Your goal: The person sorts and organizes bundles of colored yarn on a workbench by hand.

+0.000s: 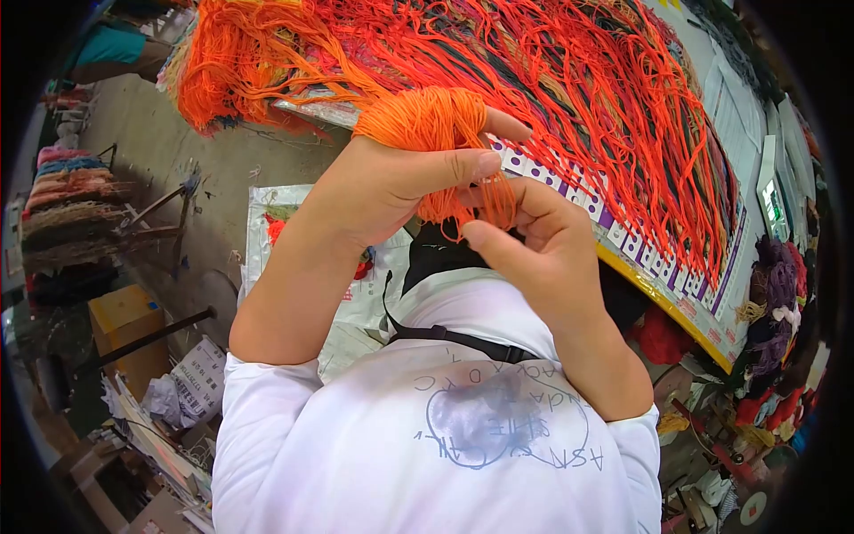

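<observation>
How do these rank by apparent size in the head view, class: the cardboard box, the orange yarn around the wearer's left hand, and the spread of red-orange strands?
1. Spread of red-orange strands
2. Orange yarn
3. Cardboard box

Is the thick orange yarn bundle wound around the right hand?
No: the thick orange yarn bundle is wound around the left hand; the right hand is at its hanging strands.
</observation>
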`<move>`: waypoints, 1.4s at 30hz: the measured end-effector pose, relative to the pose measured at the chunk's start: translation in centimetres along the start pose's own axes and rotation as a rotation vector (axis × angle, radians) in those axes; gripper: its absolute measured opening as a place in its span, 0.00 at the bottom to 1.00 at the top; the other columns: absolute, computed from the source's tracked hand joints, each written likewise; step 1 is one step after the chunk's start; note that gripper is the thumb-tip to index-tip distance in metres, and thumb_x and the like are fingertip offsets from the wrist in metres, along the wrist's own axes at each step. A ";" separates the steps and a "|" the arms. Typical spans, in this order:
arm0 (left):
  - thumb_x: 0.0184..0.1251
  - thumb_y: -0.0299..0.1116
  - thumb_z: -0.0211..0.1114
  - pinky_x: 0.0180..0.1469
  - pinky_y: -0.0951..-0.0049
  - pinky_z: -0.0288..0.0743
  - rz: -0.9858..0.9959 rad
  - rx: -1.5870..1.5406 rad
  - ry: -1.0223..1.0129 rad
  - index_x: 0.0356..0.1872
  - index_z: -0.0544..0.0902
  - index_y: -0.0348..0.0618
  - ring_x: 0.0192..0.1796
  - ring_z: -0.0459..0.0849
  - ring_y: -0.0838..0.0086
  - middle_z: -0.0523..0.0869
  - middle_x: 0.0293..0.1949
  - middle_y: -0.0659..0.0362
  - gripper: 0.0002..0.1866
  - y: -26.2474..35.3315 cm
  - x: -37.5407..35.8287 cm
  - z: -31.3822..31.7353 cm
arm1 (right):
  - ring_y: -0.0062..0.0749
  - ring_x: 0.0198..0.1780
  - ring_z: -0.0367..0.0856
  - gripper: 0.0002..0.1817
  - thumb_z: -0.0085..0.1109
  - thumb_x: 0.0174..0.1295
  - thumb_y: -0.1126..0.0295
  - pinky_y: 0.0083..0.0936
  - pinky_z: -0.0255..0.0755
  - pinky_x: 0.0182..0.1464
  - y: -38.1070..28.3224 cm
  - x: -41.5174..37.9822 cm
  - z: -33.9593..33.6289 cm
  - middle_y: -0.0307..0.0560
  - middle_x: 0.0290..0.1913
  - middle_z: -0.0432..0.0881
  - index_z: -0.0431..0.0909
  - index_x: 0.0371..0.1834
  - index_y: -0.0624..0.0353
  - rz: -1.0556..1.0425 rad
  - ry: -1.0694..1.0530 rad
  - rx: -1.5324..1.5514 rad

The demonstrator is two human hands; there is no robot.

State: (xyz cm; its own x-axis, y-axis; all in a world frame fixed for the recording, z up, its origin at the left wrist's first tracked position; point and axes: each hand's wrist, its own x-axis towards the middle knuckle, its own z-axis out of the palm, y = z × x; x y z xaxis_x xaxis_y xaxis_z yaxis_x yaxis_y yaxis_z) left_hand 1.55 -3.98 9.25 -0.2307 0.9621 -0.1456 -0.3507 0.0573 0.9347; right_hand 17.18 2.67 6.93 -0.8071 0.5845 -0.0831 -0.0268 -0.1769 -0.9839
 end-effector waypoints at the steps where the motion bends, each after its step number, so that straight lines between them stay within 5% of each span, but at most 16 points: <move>1: 0.61 0.30 0.64 0.37 0.79 0.74 0.002 -0.001 0.001 0.51 0.77 0.32 0.35 0.80 0.80 0.81 0.33 0.61 0.18 0.0 0.0 0.2 | 0.17 0.27 0.74 0.10 0.65 0.53 0.72 0.16 0.68 0.32 -0.3 0.0 0.2 0.35 0.24 0.77 0.79 0.35 0.65 0.000 -0.001 -0.002; 3: 0.61 0.29 0.63 0.37 0.80 0.74 -0.020 -0.106 0.012 0.51 0.77 0.32 0.36 0.81 0.80 0.82 0.33 0.60 0.18 -0.2 0.0 0.6 | 0.14 0.20 0.61 0.10 0.68 0.50 0.69 0.19 0.57 0.22 -1.2 0.1 0.5 0.31 0.17 0.67 0.79 0.31 0.62 -0.052 0.071 -0.468; 6: 0.62 0.29 0.63 0.37 0.80 0.74 -0.028 -0.120 -0.022 0.52 0.76 0.33 0.36 0.81 0.80 0.82 0.33 0.60 0.18 -0.5 0.2 0.2 | 0.15 0.19 0.55 0.08 0.67 0.50 0.71 0.22 0.51 0.19 -0.4 0.8 1.0 0.31 0.15 0.60 0.78 0.28 0.61 -0.074 0.146 -0.447; 15: 0.62 0.31 0.63 0.35 0.81 0.72 -0.039 -0.145 -0.023 0.55 0.74 0.32 0.30 0.78 0.82 0.80 0.27 0.62 0.21 -0.8 0.3 -0.7 | 0.13 0.25 0.66 0.04 0.60 0.56 0.75 0.16 0.61 0.29 1.6 1.4 0.2 0.32 0.21 0.70 0.76 0.28 0.62 -0.192 0.002 0.069; 16: 0.61 0.31 0.64 0.28 0.83 0.67 -0.121 -0.155 -0.128 0.55 0.75 0.33 0.26 0.74 0.84 0.79 0.25 0.64 0.21 -0.3 0.3 -1.3 | 0.16 0.29 0.70 0.03 0.59 0.56 0.76 0.16 0.63 0.33 0.3 0.9 -0.1 0.34 0.25 0.72 0.74 0.30 0.63 -0.005 0.010 0.187; 19: 0.56 0.32 0.67 0.17 0.85 0.58 -0.069 0.031 -0.439 0.49 0.78 0.33 0.17 0.67 0.86 0.79 0.22 0.64 0.20 -1.3 -0.3 -4.6 | 0.17 0.28 0.71 0.04 0.59 0.55 0.77 0.15 0.64 0.32 -2.6 0.3 -3.9 0.37 0.26 0.74 0.75 0.32 0.63 0.431 -0.403 0.399; 21: 0.56 0.32 0.67 0.14 0.84 0.55 -0.039 0.065 -0.430 0.37 0.80 0.35 0.14 0.65 0.86 0.76 0.20 0.64 0.12 -1.7 -1.6 -8.4 | 0.18 0.24 0.69 0.04 0.57 0.55 0.78 0.15 0.62 0.27 -4.6 -0.8 -8.0 0.37 0.23 0.73 0.76 0.34 0.63 0.166 -0.520 0.046; 23: 0.62 0.32 0.60 0.10 0.82 0.49 -0.179 -0.245 -0.263 0.18 0.71 0.45 0.11 0.58 0.87 0.64 0.14 0.68 0.13 -2.4 -4.5 -15.1 | 0.15 0.17 0.64 0.05 0.58 0.56 0.75 0.17 0.55 0.14 -4.5 -4.0 -15.8 0.35 0.19 0.69 0.76 0.35 0.60 0.139 -0.048 0.275; 25: 0.71 0.32 0.48 0.08 0.84 0.44 -0.125 -0.738 -0.057 0.25 0.68 0.48 0.09 0.50 0.89 0.54 0.12 0.74 0.11 -2.3 -7.3 -21.9 | 0.13 0.15 0.51 0.08 0.45 0.69 0.67 0.15 0.46 0.14 -5.4 -7.8 -24.6 0.30 0.17 0.53 0.72 0.38 0.59 0.006 0.200 0.515; 30: 0.74 0.30 0.44 0.14 0.84 0.46 0.203 -0.627 0.612 0.26 0.66 0.48 0.14 0.53 0.87 0.57 0.16 0.71 0.12 0.5 -14.6 -33.0 | 0.14 0.15 0.46 0.13 0.39 0.72 0.68 0.17 0.40 0.15 -8.9 -21.4 -42.9 0.30 0.18 0.51 0.72 0.47 0.64 -0.087 0.631 0.643; 32: 0.75 0.31 0.42 0.15 0.83 0.48 0.228 -0.899 0.384 0.24 0.64 0.47 0.15 0.54 0.85 0.58 0.17 0.69 0.14 1.6 -17.2 -38.6 | 0.14 0.13 0.43 0.16 0.42 0.72 0.62 0.16 0.38 0.15 -10.0 -28.9 -52.3 0.30 0.15 0.49 0.74 0.49 0.63 -0.244 1.094 0.701; 35: 0.75 0.33 0.43 0.15 0.84 0.50 0.439 -1.022 0.179 0.30 0.68 0.43 0.15 0.56 0.86 0.59 0.16 0.69 0.11 3.0 -16.2 -36.4 | 0.14 0.11 0.45 0.14 0.45 0.70 0.59 0.14 0.40 0.13 -15.1 -30.7 -49.8 0.29 0.14 0.48 0.77 0.47 0.55 -0.433 1.227 0.326; 36: 0.75 0.33 0.43 0.16 0.84 0.51 0.505 -1.027 0.238 0.33 0.69 0.41 0.16 0.57 0.86 0.59 0.17 0.69 0.11 3.5 -14.4 -31.8 | 0.11 0.12 0.47 0.12 0.48 0.69 0.62 0.12 0.41 0.11 -16.0 -27.5 -46.3 0.27 0.15 0.52 0.78 0.47 0.53 -0.420 1.145 0.243; 37: 0.75 0.33 0.44 0.16 0.84 0.52 0.431 -1.020 0.224 0.37 0.70 0.39 0.16 0.58 0.87 0.60 0.18 0.68 0.10 3.2 -12.1 -27.5 | 0.08 0.13 0.49 0.12 0.49 0.66 0.66 0.11 0.40 0.11 -17.1 -19.6 -36.6 0.25 0.17 0.55 0.78 0.48 0.53 -0.368 1.424 0.056; 41: 0.71 0.34 0.52 0.16 0.91 0.55 0.072 -0.769 0.256 0.54 0.71 0.36 0.17 0.59 0.91 0.63 0.21 0.71 0.16 -3.1 -4.0 -17.2 | 0.11 0.17 0.61 0.14 0.55 0.61 0.66 0.14 0.57 0.18 -10.0 -5.3 -20.8 0.27 0.19 0.65 0.79 0.47 0.59 -0.006 0.804 -0.202; 42: 0.68 0.33 0.56 0.17 0.91 0.55 -0.008 -0.665 0.238 0.54 0.72 0.36 0.17 0.59 0.93 0.64 0.21 0.72 0.17 -3.5 -2.3 -13.2 | 0.16 0.21 0.70 0.14 0.54 0.61 0.66 0.19 0.65 0.23 -4.0 -2.3 -21.2 0.31 0.22 0.72 0.80 0.46 0.60 -0.235 0.515 -0.710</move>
State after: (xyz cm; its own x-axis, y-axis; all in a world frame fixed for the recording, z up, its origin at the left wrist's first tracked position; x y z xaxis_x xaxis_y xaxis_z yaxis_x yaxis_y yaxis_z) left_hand -8.71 -9.91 2.03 -0.3910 0.8737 -0.2894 -0.8161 -0.1837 0.5479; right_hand 31.62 18.80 7.74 -0.4585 0.8558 0.2395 0.3502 0.4217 -0.8363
